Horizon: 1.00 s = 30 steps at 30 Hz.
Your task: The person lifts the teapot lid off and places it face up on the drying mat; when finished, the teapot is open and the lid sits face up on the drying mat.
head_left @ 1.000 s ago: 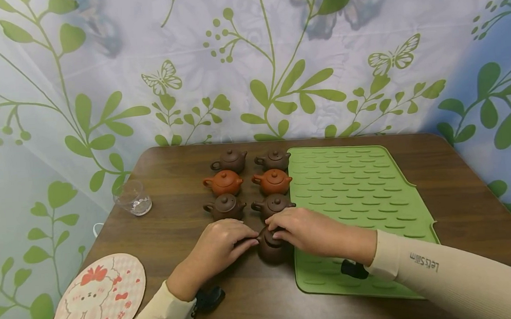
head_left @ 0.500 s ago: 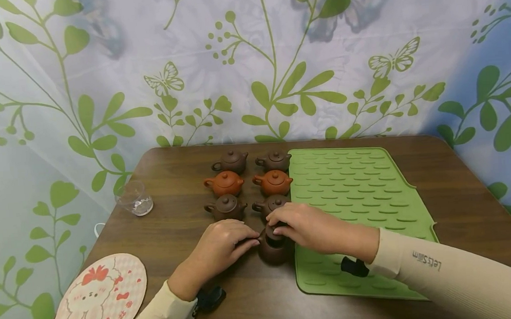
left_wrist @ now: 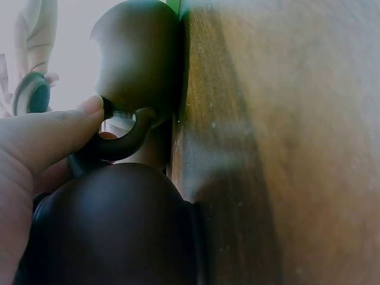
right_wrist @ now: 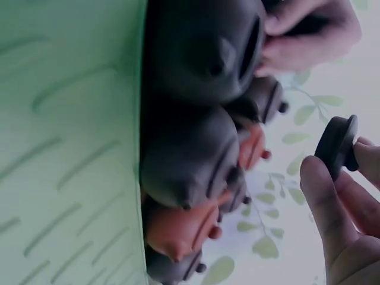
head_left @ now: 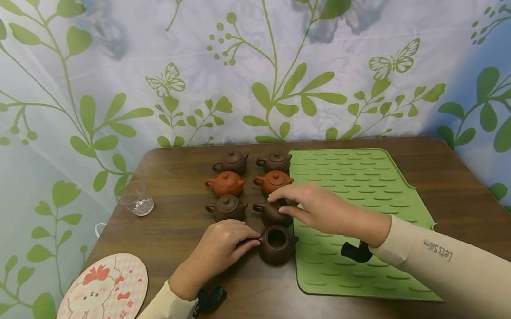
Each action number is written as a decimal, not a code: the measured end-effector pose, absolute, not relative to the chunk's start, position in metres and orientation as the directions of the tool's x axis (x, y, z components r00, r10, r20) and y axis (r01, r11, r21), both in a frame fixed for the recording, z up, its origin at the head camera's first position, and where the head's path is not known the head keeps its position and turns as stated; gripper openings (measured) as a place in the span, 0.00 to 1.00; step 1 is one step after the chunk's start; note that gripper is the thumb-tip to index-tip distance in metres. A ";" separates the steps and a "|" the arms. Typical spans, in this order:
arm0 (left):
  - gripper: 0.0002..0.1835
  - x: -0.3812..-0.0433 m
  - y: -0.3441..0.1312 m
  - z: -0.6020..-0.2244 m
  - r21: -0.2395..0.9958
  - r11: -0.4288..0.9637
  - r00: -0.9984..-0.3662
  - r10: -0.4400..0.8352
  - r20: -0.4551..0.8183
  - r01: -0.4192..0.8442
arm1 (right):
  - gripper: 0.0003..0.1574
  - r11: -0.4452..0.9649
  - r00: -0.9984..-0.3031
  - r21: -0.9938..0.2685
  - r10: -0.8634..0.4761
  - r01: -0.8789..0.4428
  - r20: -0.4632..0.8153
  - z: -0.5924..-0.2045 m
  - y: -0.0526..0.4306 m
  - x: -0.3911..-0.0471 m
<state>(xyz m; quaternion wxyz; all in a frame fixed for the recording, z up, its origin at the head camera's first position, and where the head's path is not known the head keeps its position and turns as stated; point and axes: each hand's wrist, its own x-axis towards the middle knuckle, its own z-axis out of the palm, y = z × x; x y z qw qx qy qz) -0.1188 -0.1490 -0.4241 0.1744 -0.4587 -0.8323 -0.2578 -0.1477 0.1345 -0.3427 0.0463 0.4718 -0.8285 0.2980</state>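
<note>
Teapot point(head_left: 277, 255) is standing upright on the counter point(head_left: 255, 296), just left of the green mat point(head_left: 348, 173). Mouth is now showing where a lid was sitting a second ago; uncovering is probably finishing. Your hands are working apart: left hand point(head_left: 225, 242) is reaching in low, pinching the handle point(left_wrist: 138, 135); right hand point(head_left: 313, 205) is hanging higher, near the next teapot point(head_left: 270, 218), pinching the lifted lid point(right_wrist: 332, 139) between thumb and fingers.
</note>
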 end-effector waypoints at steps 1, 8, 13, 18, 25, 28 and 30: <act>0.05 -0.119 -0.149 -0.424 0.269 0.448 -0.519 0.674 0.525 0.853 | 0.22 0.371 -0.550 -0.453 -0.748 -0.811 0.372 -0.341 0.136 -0.150; 0.05 -0.119 -0.149 -0.423 0.269 0.452 -0.523 0.674 0.521 0.850 | 0.27 0.341 -0.559 -0.477 -0.696 -0.810 0.451 -0.337 0.149 -0.164; 0.05 -0.119 -0.148 -0.423 0.268 0.456 -0.526 0.675 0.517 0.849 | 0.27 0.387 -0.610 -0.502 -0.669 -0.774 0.424 -0.338 0.159 -0.171; 0.05 -0.118 -0.148 -0.423 0.263 0.456 -0.523 0.675 0.521 0.850 | 0.22 0.427 -0.709 -0.599 -0.594 -0.678 0.380 -0.335 0.169 -0.175; 0.06 -0.118 -0.148 -0.423 0.259 0.457 -0.521 0.673 0.525 0.851 | 0.23 0.440 -0.841 -0.747 -0.453 -0.498 0.295 -0.333 0.184 -0.183; 0.06 -0.118 -0.148 -0.423 0.261 0.458 -0.524 0.674 0.521 0.850 | 0.25 0.440 -0.874 -0.779 -0.398 -0.447 0.277 -0.334 0.190 -0.187; 0.05 -0.118 -0.149 -0.423 0.259 0.459 -0.523 0.676 0.520 0.850 | 0.25 0.417 -0.895 -0.811 -0.358 -0.410 0.268 -0.336 0.193 -0.189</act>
